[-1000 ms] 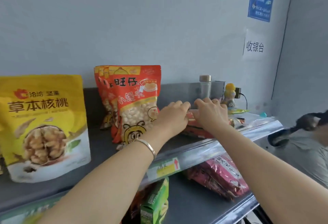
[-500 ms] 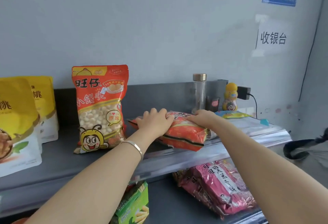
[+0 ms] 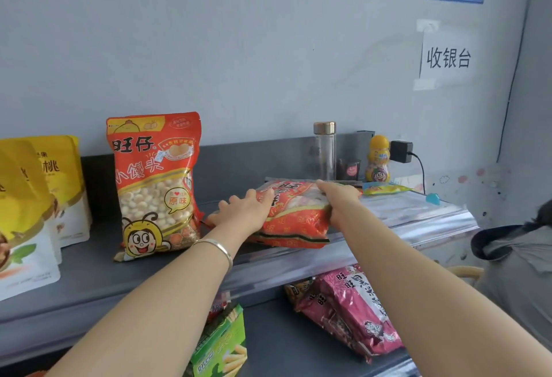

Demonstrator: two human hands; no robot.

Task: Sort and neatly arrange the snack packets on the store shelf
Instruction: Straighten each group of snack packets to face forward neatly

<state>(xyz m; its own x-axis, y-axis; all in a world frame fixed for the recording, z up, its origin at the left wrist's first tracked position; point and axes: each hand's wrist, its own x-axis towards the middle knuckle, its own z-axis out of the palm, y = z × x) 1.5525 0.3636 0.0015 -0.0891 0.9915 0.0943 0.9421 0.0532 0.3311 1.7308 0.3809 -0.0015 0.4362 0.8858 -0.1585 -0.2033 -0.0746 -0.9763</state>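
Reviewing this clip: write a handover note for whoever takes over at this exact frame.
Left hand: holds the red packet at its left end.
Right hand: pinches its right end.
The packet is flat over the upper shelf, right of the upright orange bag.
Done: yellow bags and orange bag stand upright.
Left: stand this packet; tidy the pink packets below.

The left grip [image 3: 242, 212] covered the near-left corner of the red packet [image 3: 294, 221] and the right grip [image 3: 340, 197] hid its right edge, so its print read only in part. Far left of the left grip, the yellow bags [image 3: 21, 197] ran off the frame. Below it, the bottom edge cut the green box [image 3: 221, 346]. Under the right grip, the forearm hid part of the pink packets [image 3: 352, 302].
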